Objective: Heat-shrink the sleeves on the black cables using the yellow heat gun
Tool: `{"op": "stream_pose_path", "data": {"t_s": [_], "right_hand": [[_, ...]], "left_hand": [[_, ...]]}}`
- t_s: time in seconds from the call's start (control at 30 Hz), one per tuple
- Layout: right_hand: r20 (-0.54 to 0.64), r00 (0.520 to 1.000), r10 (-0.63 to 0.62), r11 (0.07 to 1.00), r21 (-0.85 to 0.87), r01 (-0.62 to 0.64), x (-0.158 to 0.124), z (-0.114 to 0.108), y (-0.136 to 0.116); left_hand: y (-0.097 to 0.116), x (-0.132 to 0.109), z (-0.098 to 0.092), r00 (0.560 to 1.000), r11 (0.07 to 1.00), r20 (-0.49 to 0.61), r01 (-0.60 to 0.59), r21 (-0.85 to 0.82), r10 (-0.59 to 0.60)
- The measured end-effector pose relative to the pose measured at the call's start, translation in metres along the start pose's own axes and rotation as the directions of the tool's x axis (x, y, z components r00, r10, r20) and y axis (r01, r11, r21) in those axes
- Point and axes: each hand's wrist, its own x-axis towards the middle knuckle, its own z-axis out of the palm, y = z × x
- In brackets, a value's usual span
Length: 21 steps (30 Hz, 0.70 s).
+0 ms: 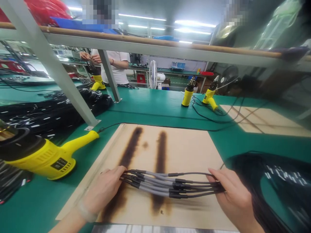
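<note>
Two hands hold a bundle of cables [172, 185] stretched between them just above a scorched board [184, 145]: the left hand [104, 189] is closed on one end, the right hand [234, 197] closed on the other, the two well apart. The cables are black with grey sleeves along the middle. The board is pale wood with two long dark burn streaks [145, 152] running away from the viewer, and it lies on a green desk [150, 106]. To the left, on the desk, a yellow heat gun [46, 155] lies on its side, with a heap of black cables [55, 110] behind it near a grey slanted post [60, 74]. To the right sits another dark pile of cables [274, 184]. Farther off stand two more yellow heat guns [199, 95] and a second board [264, 121]. Beyond, a person in a white shirt [116, 66] works at another desk, near a white fan [153, 74], under strip lights
</note>
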Motion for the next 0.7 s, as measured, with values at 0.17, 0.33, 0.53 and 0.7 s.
{"op": "stream_pose_path", "data": {"t_s": [0.17, 0.33, 0.53, 0.7], "right_hand": [[0.013, 1.0, 0.003, 1.0, 0.003, -0.003, 0.0, 0.003, -0.001], [0.016, 1.0, 0.003, 1.0, 0.008, -0.003, 0.0, 0.003, -0.001], [0.12, 0.993, 0.004, 0.999, -0.034, 0.001, -0.027, 0.003, 0.008], [0.154, 0.98, -0.124, 0.992, 0.055, 0.117, -0.069, 0.029, 0.038]], "left_hand": [[-0.004, -0.003, 0.003, 1.0, 1.0, 0.01, 0.0, 0.003, 0.0], [-0.01, -0.005, 0.009, 0.998, 0.997, -0.032, -0.055, 0.044, 0.057], [-0.014, -0.021, -0.004, 0.916, 0.972, -0.326, -0.208, 0.11, 0.233], [-0.008, -0.046, -0.032, 0.824, 0.969, -0.511, -0.181, 0.171, 0.244]]}}
